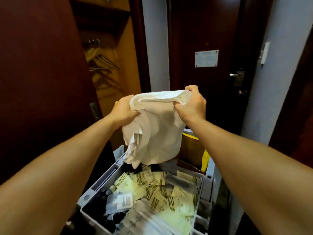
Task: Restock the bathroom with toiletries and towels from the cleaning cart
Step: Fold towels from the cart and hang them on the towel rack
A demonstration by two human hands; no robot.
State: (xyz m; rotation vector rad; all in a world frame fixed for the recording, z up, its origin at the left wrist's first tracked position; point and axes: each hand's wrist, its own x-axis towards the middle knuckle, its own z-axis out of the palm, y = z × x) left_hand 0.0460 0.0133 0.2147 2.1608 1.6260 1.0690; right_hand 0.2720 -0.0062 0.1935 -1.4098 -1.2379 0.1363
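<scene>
A: Item one, your hands. Left hand [124, 110], at nine o'clock of the towel [155, 129], fingers curled into its top edge. Right hand [192, 103], at three o'clock, gripping the opposite corner.

B: And the towel itself?

A: White, hanging slack between your fists, raised above the cart tray [203, 177]; its lower hem appears to brush the items at the tray's twelve o'clock end.

B: Tray contents?

A: Pale sachets [157, 192] heaped through the middle, dark bottles [103, 194] along the nine o'clock side. A yellow bag [205, 158] sits at the cart's one o'clock.

B: Beyond?

A: Dark door [203, 39] at twelve o'clock, open wardrobe with hangers [103, 65] at ten.

B: Handling advice?

A: Keep both grips level, lift until the hem clears the sachets, then likely fold it tidy before you carry it.
</scene>
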